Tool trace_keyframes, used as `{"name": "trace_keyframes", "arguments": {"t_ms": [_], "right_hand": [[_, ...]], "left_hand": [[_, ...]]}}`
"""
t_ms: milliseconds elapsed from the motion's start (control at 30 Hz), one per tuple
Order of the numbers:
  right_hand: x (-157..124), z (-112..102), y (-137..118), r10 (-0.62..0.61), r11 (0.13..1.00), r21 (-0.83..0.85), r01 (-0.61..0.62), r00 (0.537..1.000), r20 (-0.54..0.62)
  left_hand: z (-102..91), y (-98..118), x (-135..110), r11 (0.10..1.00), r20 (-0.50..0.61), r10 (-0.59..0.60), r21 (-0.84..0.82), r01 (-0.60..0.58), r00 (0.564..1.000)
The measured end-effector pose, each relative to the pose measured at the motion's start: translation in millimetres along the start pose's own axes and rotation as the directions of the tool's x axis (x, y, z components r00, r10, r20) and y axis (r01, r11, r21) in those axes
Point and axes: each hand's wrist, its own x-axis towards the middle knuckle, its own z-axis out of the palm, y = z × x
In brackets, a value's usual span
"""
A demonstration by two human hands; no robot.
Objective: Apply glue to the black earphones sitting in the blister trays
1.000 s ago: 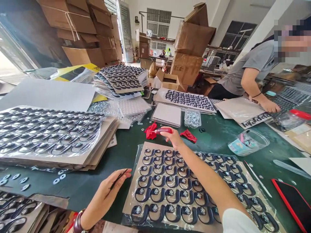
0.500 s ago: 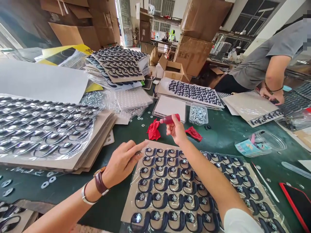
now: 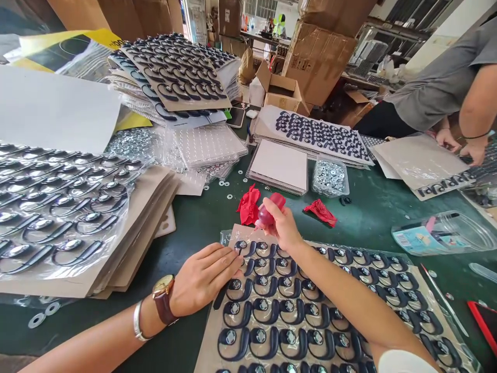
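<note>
My right hand (image 3: 285,228) grips a small translucent red squeeze bottle (image 3: 271,207), tipped nozzle-down above the far edge of a cardboard sheet (image 3: 217,339). Rows of black hook-shaped pieces (image 3: 259,310) with round silver centres are fixed to this sheet under clear film. My left hand (image 3: 205,277), fingers stretched out, lies at the sheet's far left corner, its fingertips at a corner piece. Whether they press the film or the piece is hidden. Two crumpled red cloths (image 3: 248,204) lie just beyond the sheet, on either side of the bottle.
Stacked sheets of hook pieces (image 3: 70,223) stand at the left. Ahead are a tub of metal washers (image 3: 331,177) and a white card stack (image 3: 278,166). A clear plastic jar (image 3: 442,233) lies at the right. A co-worker's hands (image 3: 462,147) handle another sheet.
The bottle has swung from lying sideways to pointing down over the sheet. My left hand has moved right onto the corner piece, its pointing finger now beside the others. The view has tilted downward.
</note>
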Motion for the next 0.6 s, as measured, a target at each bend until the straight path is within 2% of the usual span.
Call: {"name": "trace_keyframes", "arguments": {"t_ms": [200, 400, 600], "right_hand": [[-1.1, 0.1, 9.2, -0.167, 0.968, -0.179, 0.177, 0.983, 0.073], [-7.8, 2.9, 12.7, -0.195, 0.935, -0.275, 0.224, 0.972, 0.131], [-12.1, 3.8, 14.1, -0.233, 0.868, -0.409, 0.283, 0.958, 0.168]], "left_hand": [[5.0, -1.0, 1.4, 1.000, -0.003, -0.015, -0.002, 0.015, 1.000], [10.0, 3.9, -2.2, 1.000, 0.021, 0.000, 0.028, -0.001, 1.000], [6.8, 10.3, 4.6, 0.996, 0.013, 0.041, 0.079, -0.042, 0.999]]}}
